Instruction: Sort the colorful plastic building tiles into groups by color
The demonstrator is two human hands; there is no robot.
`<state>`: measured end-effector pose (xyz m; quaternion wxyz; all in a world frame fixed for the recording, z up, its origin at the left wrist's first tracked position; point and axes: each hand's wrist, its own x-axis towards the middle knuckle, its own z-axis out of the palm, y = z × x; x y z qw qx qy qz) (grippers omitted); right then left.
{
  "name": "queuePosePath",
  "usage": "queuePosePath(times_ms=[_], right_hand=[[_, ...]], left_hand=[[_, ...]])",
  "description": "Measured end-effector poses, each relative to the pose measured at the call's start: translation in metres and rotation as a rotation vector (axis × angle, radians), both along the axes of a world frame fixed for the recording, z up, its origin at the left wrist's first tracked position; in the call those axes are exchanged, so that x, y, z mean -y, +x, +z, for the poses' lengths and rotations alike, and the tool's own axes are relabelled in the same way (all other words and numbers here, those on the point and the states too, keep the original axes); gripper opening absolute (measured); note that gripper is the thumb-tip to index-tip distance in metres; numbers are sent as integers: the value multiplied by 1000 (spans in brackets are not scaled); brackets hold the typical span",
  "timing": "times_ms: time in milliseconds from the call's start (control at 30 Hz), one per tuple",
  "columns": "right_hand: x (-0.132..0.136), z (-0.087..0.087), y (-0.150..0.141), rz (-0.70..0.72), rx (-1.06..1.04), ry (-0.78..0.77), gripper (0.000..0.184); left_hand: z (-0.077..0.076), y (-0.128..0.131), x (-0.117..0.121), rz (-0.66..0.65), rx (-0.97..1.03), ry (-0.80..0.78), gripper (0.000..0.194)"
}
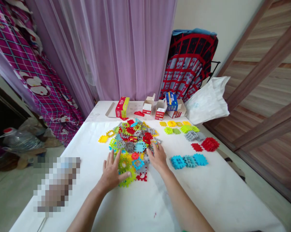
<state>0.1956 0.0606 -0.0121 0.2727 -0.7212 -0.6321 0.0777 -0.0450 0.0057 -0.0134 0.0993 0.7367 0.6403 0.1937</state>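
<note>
A mixed heap of plastic interlocking building pieces (129, 147) in red, green, grey, blue and yellow lies mid-table. My left hand (112, 170) rests at its near left side, fingers spread, over green pieces (128, 167). At the heap's right edge is my right hand (158, 157), fingers apart, beside a light blue piece (140, 147). Nothing shows held in either hand. To the right lie sorted groups: blue pieces (189, 161), red pieces (210, 144), grey pieces (193, 136), green pieces (189, 129) and yellow pieces (171, 123).
Along the back edge stand a red-and-yellow box (122, 107), small opened boxes (160, 111) and a blue box (171, 101). A white bag (208, 101) sits at the back right corner. A pixelated object (59, 183) lies at left on the white tabletop (126, 212).
</note>
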Motion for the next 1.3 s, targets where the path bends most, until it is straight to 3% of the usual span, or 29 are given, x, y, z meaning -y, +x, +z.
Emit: queuePosePath(times_ms=[67, 133, 233, 333, 400, 500, 600, 700, 900, 1100, 1300], right_hand=[[1, -16, -10, 62, -51, 114, 48], [-7, -23, -20, 143, -128, 224, 46], [-20, -17, -22, 220, -266, 305, 44], [-11, -4, -6, 281, -289, 321, 46], [11, 1, 9, 378, -193, 299, 52], [47, 3, 24, 576, 39, 129, 81], [56, 6, 25, 691, 209, -73, 98], [35, 12, 17, 654, 282, -109, 88], [-8, 10, 4, 607, 280, 27, 59], [-8, -2, 7, 413, 104, 260, 36], [-4, -4, 15, 255, -79, 293, 37]], left_hand=[[4, 14, 8, -53, -94, -43, 102], [10, 33, 6, -28, -138, -49, 97], [19, 56, -10, 56, -133, -11, 81], [21, 59, -18, 85, -102, -6, 79], [19, 50, -12, 12, -102, -28, 89], [13, 35, 4, -174, -151, -80, 110], [10, 31, 8, -237, -188, -82, 117], [12, 37, -9, -191, -187, -41, 101], [14, 46, -41, -117, -157, 85, 71], [9, 41, -37, -64, -93, 248, 49], [0, 28, -29, -74, 58, 306, 29]])
